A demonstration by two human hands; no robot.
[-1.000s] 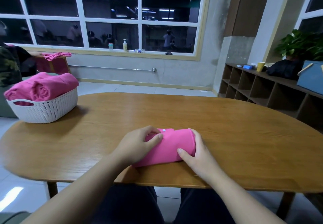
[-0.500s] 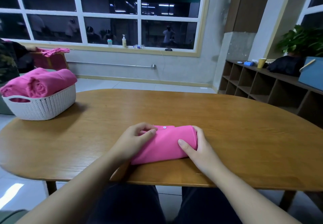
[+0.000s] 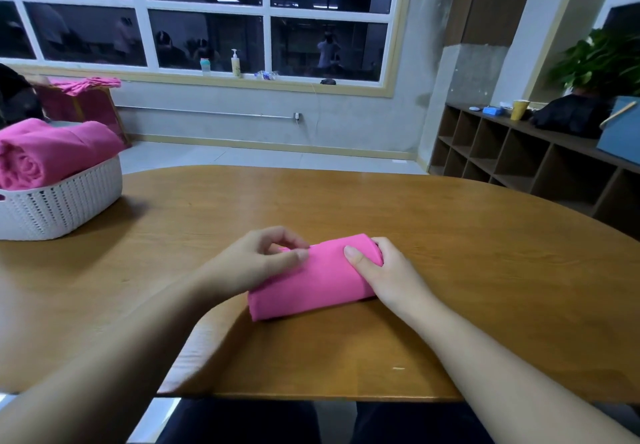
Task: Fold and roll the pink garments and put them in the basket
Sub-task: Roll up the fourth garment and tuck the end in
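Hands working the pink roll [image 3: 313,279] near the counter's [image 3: 450,236] front edge. Right hand [image 3: 384,274] is gripping the roll's far-right end, thumb lying on top, fingers curling round the end. Left hand [image 3: 256,260] is pinching the loose edge at the roll's upper left between thumb and fingertips. Step looks like finishing the roll, tucking the last flap; rolling seems nearly done. Next move is probably calling for both hands clamping the roll so it isn't unwinding, lifting, carrying left. Basket [image 3: 65,198] is sitting well apart at far left, rolled garments [image 3: 52,153] piling above its rim, so room is tight.
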